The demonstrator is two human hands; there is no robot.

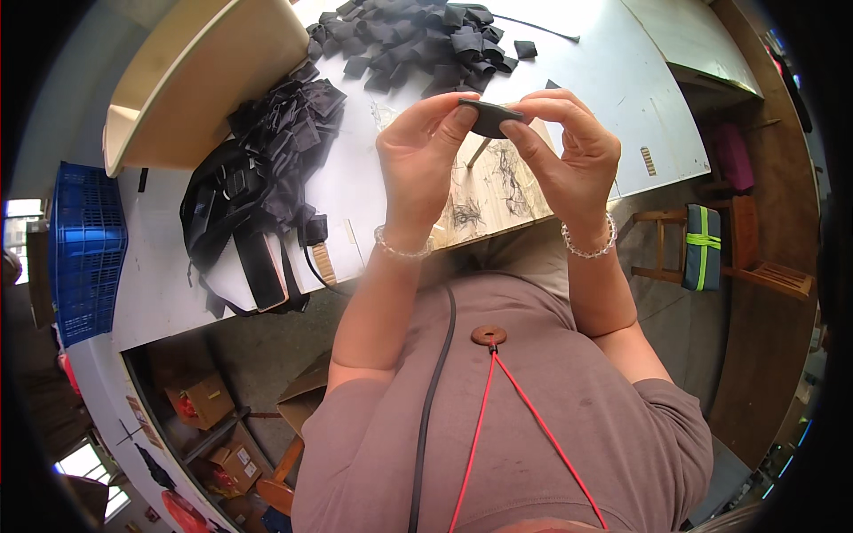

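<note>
Left hand (pixel 418 147): I'm seeing it pinching a dark piece (pixel 489 123) above the white table (pixel 644 107).
Right hand (pixel 573 147): pinching its other end, above the table.
Black scraps (pixel 391 44): I'm viewing them lying heaped toward the table's far side.
Blue basket (pixel 87 258): sitting at the table's left.

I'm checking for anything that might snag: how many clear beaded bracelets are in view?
2: one bracelet is around the wrist of the left hand, the other bracelet around that of the right hand.
</note>
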